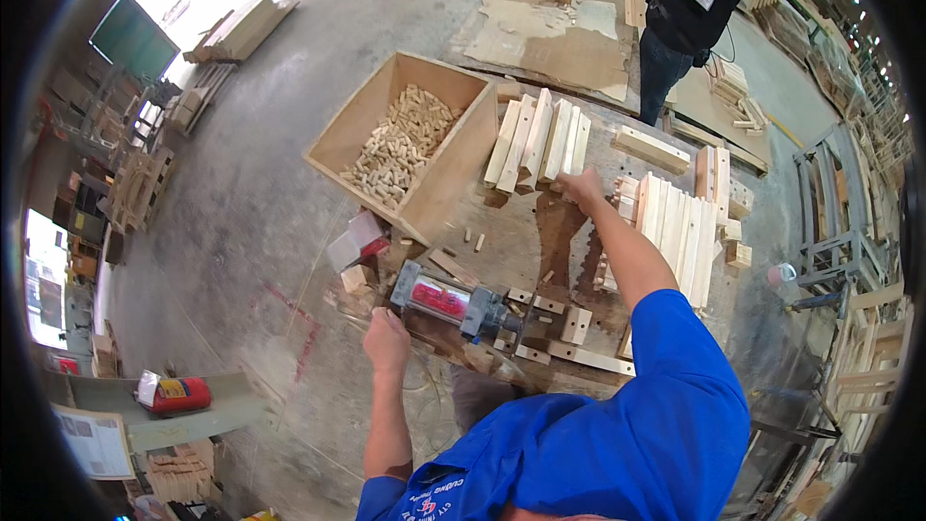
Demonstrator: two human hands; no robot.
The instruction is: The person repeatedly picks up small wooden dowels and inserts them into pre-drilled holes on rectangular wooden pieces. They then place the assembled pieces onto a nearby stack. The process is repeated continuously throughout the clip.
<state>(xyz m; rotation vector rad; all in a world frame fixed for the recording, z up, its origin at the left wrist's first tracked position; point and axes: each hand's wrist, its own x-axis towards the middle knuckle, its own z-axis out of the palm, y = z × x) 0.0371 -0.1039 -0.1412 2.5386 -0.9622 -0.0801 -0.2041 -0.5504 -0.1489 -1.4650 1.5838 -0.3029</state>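
My right hand point(582, 191) is stretched out across the workbench, its fingers closed at the near end of a wooden bar point(557, 143) in a row of pale bars. My left hand point(386, 340) is curled beside the grey end of a pneumatic cylinder point(439, 299) with red showing inside; whatever its fingers may hold is hidden. At the cylinder's other end sit small wooden blocks point(576, 325), some with drilled holes. Left of the bars, a wooden box point(453, 150) holds a heap of short dowels point(403, 140). A few loose dowels point(479, 242) lie on the bench.
A stack of bars point(675, 232) lies on the bench beside my right forearm, with a separate bar point(651, 149) beyond it. Across the bench, a person in dark clothes point(690, 10) stands at another table point(550, 39). A grey metal frame point(834, 203) stands at the right.
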